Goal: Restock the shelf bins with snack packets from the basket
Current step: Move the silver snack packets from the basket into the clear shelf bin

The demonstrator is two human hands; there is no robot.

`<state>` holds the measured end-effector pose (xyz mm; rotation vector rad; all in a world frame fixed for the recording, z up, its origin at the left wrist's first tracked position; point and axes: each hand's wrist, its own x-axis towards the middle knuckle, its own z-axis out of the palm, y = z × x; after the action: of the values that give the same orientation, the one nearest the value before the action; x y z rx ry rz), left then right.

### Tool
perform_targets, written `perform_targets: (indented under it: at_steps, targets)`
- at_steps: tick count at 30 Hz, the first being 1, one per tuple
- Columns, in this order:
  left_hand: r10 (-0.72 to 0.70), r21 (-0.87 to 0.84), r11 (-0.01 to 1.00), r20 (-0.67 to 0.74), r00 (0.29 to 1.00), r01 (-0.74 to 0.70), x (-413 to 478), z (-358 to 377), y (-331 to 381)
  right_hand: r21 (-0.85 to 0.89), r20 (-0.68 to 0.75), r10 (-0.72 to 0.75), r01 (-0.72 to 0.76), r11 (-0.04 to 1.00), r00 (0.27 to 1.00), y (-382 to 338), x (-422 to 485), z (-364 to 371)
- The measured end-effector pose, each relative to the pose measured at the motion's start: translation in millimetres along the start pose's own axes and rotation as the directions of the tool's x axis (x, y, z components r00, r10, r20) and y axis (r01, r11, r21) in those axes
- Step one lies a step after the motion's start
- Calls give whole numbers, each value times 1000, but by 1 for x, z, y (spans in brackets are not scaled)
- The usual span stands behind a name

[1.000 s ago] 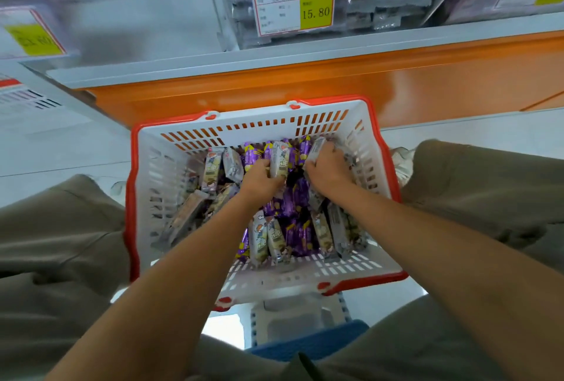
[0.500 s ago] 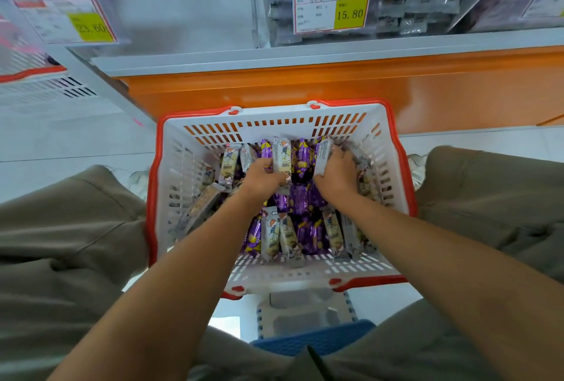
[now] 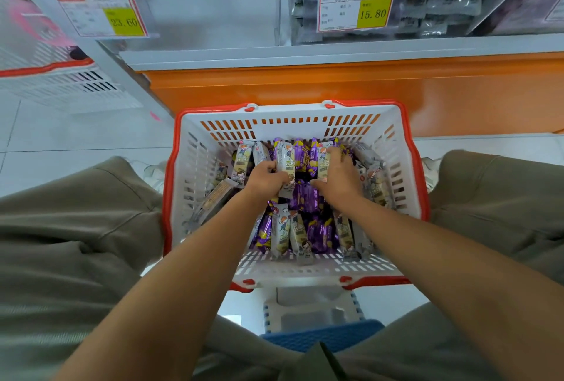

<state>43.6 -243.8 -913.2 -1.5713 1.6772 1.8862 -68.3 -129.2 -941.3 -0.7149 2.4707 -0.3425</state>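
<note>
Inside the red-rimmed white plastic basket [image 3: 189, 167], the left hand [image 3: 265, 179] curls its fingers round a pale cartoon-printed snack packet [image 3: 285, 156]; the right hand [image 3: 338, 180] clasps a second pale packet [image 3: 323, 161]. Gathering step, seemingly; next, lift both to the clear plastic shelf bins [image 3: 442, 14] above.

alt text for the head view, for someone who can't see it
A person's left hand grips a cream snack packet and the right hand grips another cream packet inside a white, red-rimmed basket holding cream and purple packets. Beyond it, clear shelf bins carry price tags reading 23.60 and 15.80.
</note>
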Motion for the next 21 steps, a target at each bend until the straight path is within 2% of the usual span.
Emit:
perform_targets:
  at_steps: [5,9,11,16,21]
  targets:
    - [20,-21,1000,13,1000,-20,2,-7,-2,5,24,21,-22,1000,999,-5,5,-3]
    - [13,-39,999,39,999,-12,2,-11,-4,201,-37,-20,27,979,999,-4,5,-6]
    - [6,-80,997,52,999,-2,2,-8,-5,267,-49,-72,82,960,996,-6,2,-11]
    - [-9,-198,980,75,997,23,-9,4,8,264,-22,-281,277,924,959,-11,-12,-24]
    - [-28,-342,939,21,999,34,-23,5,22,396,-91,-373,377,837,923,-11,-26,-40]
